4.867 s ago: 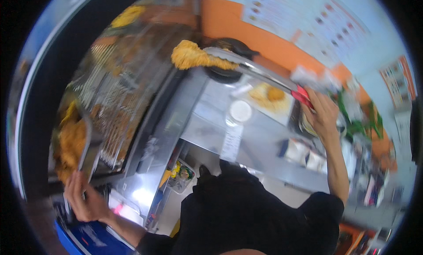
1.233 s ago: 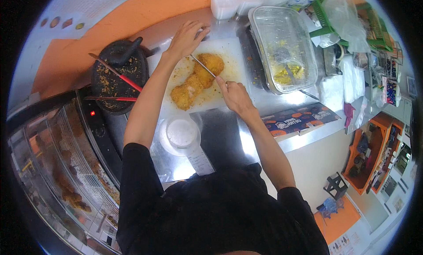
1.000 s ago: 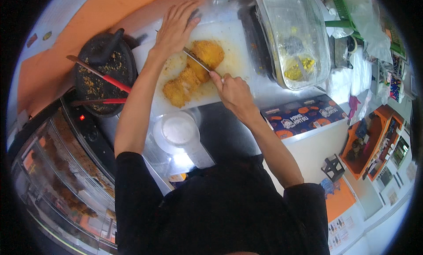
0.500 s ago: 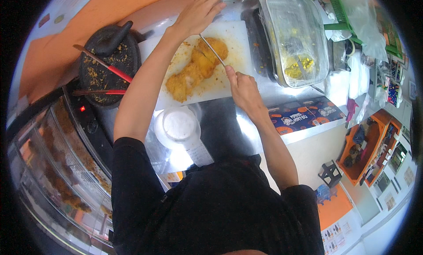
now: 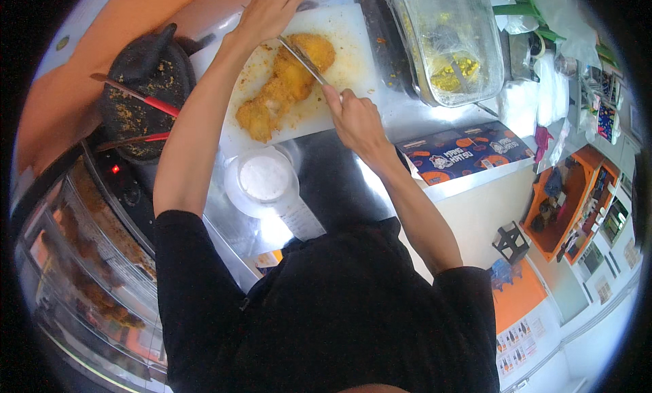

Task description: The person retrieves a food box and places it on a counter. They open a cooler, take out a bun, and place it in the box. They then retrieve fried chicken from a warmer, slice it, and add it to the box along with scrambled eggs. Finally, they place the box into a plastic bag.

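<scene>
A golden breaded fried cutlet [image 5: 288, 81] lies on a white cutting board [image 5: 343, 108] amid loose crumbs. My right hand [image 5: 356, 118] is closed round the handle of a knife [image 5: 303, 60]. The blade crosses the upper part of the cutlet at a slant, its tip pointing to the far left. Close to that tip is my left hand [image 5: 272, 13], palm down with fingers stretched out and holding nothing. The picture's top edge cuts off part of it. Whether it touches the blade cannot be seen.
Left of the board stands a dark stone mortar [image 5: 132, 108] with a pestle and red-handled tongs [image 5: 159, 106]. A white round container [image 5: 265, 179] sits nearer me. To the right are a clear plastic-covered tub [image 5: 451, 47] with yellow bits and a printed box [image 5: 465, 152]. A glass display case [image 5: 88, 257] curves at left.
The whole view has shifted, so the board and counter appear higher and further left. The knife sits slightly further left across the cutlet, its blade turned to show more width.
</scene>
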`<state>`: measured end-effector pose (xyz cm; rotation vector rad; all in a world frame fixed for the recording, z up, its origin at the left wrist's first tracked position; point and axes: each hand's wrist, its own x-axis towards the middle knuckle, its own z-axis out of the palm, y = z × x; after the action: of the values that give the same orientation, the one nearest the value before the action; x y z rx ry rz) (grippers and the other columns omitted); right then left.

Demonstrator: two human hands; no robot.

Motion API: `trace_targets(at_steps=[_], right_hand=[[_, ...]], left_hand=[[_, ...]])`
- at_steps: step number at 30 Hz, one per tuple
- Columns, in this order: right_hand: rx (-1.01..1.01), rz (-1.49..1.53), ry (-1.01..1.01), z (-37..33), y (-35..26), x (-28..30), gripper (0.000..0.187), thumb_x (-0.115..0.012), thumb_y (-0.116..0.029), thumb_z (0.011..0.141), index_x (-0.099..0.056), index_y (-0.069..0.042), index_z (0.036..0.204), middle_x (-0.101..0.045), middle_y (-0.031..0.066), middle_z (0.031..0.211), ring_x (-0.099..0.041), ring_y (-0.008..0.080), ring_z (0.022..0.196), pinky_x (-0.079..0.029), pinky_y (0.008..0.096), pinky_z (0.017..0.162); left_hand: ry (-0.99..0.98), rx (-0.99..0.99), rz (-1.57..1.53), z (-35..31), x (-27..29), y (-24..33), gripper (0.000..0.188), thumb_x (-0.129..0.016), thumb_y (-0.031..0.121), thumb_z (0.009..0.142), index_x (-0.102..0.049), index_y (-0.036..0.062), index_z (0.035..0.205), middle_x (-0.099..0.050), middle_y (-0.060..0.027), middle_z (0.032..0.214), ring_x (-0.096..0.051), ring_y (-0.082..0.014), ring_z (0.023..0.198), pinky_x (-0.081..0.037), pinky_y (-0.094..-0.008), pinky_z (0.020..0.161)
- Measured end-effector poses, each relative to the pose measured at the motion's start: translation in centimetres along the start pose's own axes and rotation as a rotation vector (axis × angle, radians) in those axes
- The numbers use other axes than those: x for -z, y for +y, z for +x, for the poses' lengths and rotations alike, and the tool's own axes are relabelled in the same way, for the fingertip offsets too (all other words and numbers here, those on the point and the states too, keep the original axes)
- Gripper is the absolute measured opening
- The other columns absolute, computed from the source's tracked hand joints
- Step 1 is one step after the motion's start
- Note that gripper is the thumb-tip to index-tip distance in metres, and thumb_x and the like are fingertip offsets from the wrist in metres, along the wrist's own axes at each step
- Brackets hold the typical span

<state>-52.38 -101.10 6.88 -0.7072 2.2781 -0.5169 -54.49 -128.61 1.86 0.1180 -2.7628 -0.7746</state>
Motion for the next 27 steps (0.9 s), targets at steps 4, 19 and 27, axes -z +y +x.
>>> trace_targets(at_steps=[4,19,27], right_hand=[[-0.040,0.133,0.010,-0.5,0.7,1.6,0.074,-0.038,-0.054,0.111,-0.065,0.009,0.084,-0.064,0.0394,0.081,-0.064,0.0584,0.089,-0.050,0.0592,0.086],[-0.113,0.044,0.097,0.3,1.6,-1.3,0.070,-0.040,-0.052,0.110,-0.070,0.009,0.094,-0.068,0.0380,0.082,-0.068,0.0577,0.087,-0.053,0.0608,0.086],[-0.006,0.110,0.105,-2.6,1.2,0.7,0.073,-0.040,-0.053,0.110,-0.067,0.010,0.087,-0.065,0.0378,0.078,-0.066,0.0542,0.083,-0.049,0.0589,0.078]], left_hand=[[-0.007,-0.005,-0.043,2.0,0.0,0.9,0.048,-0.049,0.031,0.107,-0.053,0.0030,0.146,-0.051,-0.0183,0.153,-0.040,-0.0363,0.145,-0.027,-0.0487,0.124],[-0.018,-0.008,-0.008,2.1,-2.1,2.9,0.047,-0.050,0.028,0.106,-0.053,0.0016,0.145,-0.050,-0.0191,0.152,-0.040,-0.0363,0.145,-0.026,-0.0477,0.125],[0.002,-0.027,-0.046,0.3,1.0,3.1,0.047,-0.051,0.026,0.105,-0.052,0.0009,0.145,-0.050,-0.0196,0.152,-0.040,-0.0363,0.144,-0.026,-0.0472,0.125]])
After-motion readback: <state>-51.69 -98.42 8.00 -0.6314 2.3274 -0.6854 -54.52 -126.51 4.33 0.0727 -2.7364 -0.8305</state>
